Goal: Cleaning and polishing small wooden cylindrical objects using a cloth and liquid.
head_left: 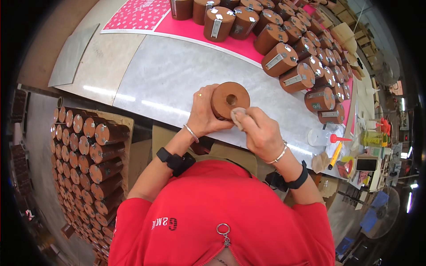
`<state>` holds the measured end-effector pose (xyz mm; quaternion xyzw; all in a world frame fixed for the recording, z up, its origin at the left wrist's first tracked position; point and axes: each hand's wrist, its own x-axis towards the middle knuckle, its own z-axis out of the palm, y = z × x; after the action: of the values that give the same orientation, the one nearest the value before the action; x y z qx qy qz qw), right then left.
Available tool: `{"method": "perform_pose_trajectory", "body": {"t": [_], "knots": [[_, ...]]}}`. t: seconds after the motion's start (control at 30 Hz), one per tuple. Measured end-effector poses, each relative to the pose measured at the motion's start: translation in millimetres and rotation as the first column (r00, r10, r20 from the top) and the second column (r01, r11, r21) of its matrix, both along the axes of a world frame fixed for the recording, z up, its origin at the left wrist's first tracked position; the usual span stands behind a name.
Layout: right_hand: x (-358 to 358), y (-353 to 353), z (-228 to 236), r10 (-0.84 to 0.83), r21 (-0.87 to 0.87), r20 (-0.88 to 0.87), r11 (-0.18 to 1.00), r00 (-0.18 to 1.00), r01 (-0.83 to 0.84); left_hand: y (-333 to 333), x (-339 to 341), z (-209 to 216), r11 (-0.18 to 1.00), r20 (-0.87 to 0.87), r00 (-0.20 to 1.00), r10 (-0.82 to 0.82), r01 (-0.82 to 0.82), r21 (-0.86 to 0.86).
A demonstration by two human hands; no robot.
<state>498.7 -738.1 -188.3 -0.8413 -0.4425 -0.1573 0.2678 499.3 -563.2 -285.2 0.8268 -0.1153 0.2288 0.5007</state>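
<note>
My left hand point(203, 113) is wrapped round the side of a brown cylinder point(223, 92), which is held up over the front edge of the table. Its round end faces up, with a round hole in the middle. In my right hand point(265, 136) a small beige wad point(238, 117), perhaps cloth, is pinched between thumb and fingers. The wad meets the near right part of the cylinder's end, by the rim. My palm hides part of the cylinder's side.
Rows of similar brown cylinders point(269, 37) stand on a pink sheet point(188, 27) across the grey table point(164, 73). More are stacked on the left point(104, 153). At the right lie a clear bottle with a red nozzle point(339, 139) and a yellow pen-like tool point(335, 155).
</note>
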Motion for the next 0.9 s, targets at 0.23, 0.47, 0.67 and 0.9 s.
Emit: {"method": "perform_pose_trajectory", "body": {"t": [0.23, 0.47, 0.67, 0.9], "knots": [[6, 29, -2, 0.196, -0.022, 0.088, 0.981, 0.977, -0.195, 3, 2, -16, 0.995, 0.058, 0.998, 0.028, -0.034, 0.094], [72, 19, -11, -0.136, -0.044, 0.028, 0.990, 0.990, 0.137, -3, -1, 11, 0.998, 0.031, 1.000, -0.004, 0.002, 0.058], [41, -69, -57, -0.314, -0.066, -0.356, 0.948, 0.880, 0.311, 3, -4, 2, 0.997, -0.081, 0.994, -0.067, 0.069, 0.023], [1, -105, -82, -0.482, 0.018, -0.554, 0.809, 0.679, 0.588, 14, -3, 6, 0.979, -0.191, 0.976, -0.108, 0.137, 0.150]]}}
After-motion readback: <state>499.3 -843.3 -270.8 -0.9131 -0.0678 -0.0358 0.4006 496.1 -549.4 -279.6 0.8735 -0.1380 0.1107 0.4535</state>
